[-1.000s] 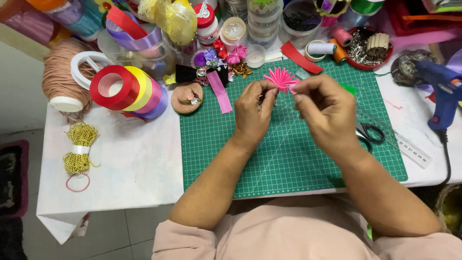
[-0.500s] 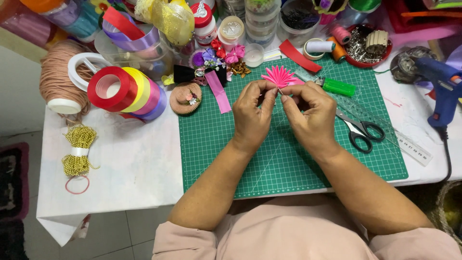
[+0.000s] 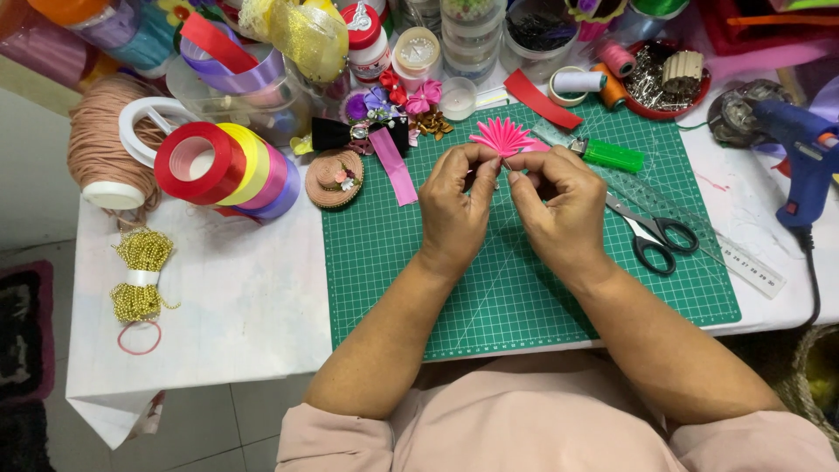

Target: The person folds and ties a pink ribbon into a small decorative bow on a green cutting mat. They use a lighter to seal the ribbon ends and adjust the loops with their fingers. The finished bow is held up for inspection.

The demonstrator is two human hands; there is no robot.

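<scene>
A white table (image 3: 236, 297) carries everything, and on its middle lies a big green cutting mat (image 3: 524, 288) with a grid of lines. Left of the mat, a thick coil of beige cord (image 3: 100, 144) lies at the table's far corner, and beside it lies a row of ribbon rolls (image 3: 229, 170) in red, yellow, pink and purple. At the right edge of the table lies a blue glue gun (image 3: 804, 153), well apart from the hands. The left hand (image 3: 454, 210) and the right hand (image 3: 564, 210) are close together above the far half of the mat, fingertips almost meeting. Both hands pinch something very small between thumb and fingers; it is too small to tell what it is. Just beyond the fingertips, a pink pleated ribbon flower (image 3: 500, 135) lies on the mat, close to the hands; whether the fingers touch it cannot be told. On the mat, right of the right hand, lie black scissors (image 3: 651, 234) and a clear ruler (image 3: 699, 232), and farther up a green lighter (image 3: 612, 156). Left of the left hand lie a pink ribbon strip (image 3: 393, 166) and a small straw hat (image 3: 334, 177). On the white table, near its left edge, lies a bundle of gold beads (image 3: 140, 273).
</scene>
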